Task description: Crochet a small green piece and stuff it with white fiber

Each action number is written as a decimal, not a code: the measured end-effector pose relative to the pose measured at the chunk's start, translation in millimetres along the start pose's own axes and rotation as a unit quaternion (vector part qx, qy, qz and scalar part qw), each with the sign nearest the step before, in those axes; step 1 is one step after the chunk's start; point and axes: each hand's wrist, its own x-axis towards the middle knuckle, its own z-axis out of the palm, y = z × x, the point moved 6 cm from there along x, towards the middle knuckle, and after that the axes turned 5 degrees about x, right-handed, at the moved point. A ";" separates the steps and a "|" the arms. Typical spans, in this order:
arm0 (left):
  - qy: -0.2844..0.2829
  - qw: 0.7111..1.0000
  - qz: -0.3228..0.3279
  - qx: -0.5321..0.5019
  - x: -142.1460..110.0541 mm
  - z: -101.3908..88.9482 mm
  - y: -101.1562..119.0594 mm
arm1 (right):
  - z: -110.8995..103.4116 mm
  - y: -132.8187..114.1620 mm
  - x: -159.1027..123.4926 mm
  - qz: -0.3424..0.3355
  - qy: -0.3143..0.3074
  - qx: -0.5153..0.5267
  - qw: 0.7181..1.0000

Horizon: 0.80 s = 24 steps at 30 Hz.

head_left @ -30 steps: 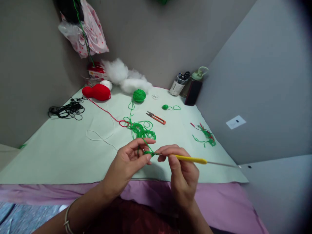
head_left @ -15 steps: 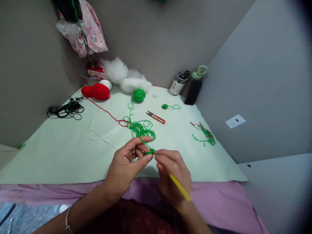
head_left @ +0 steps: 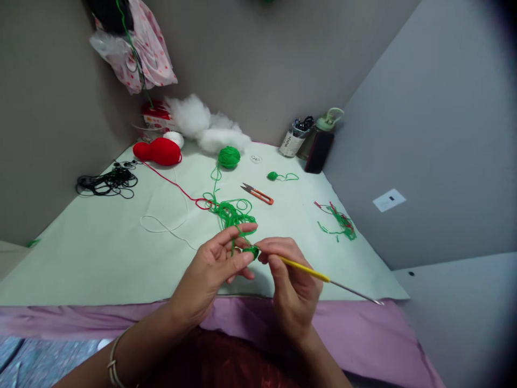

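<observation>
My left hand (head_left: 220, 258) pinches a small green crochet piece (head_left: 252, 251) between thumb and fingers, with green yarn running over its raised index finger. My right hand (head_left: 294, 280) is closed around a crochet hook (head_left: 307, 269) with a yellow handle; its metal shaft points out to the lower right, away from the piece. The right fingertips touch the edge of the green piece. Just beyond the left hand lies a loose heap of green yarn (head_left: 234, 213), joined by a strand to a green yarn ball (head_left: 229, 157).
Orange thread snips (head_left: 258, 194) lie mid-table. Behind are white stuffing (head_left: 222, 139), a red stuffed piece (head_left: 159, 151) and black cord (head_left: 111, 182). A pen cup (head_left: 291, 142), dark phone (head_left: 320, 153) and bottle (head_left: 329, 121) stand by the right wall; yarn scraps (head_left: 343, 225) lie nearer.
The crochet hook has swung round in my right hand, so its metal shaft now points outward to the right. My right fingertips have come onto the green piece.
</observation>
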 end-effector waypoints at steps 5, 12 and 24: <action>-0.006 0.997 -0.039 -0.072 3.1 0.6 -7.1 | 3.4 -9.1 -11.0 -0.102 -0.024 -0.167 0.980; -0.009 0.995 -0.045 -0.092 6.1 -2.7 -3.5 | -10.4 3.1 2.3 0.047 0.052 0.071 0.995; 0.004 0.998 0.033 0.047 1.8 -6.5 2.2 | -5.6 22.1 3.5 0.141 0.029 0.202 0.969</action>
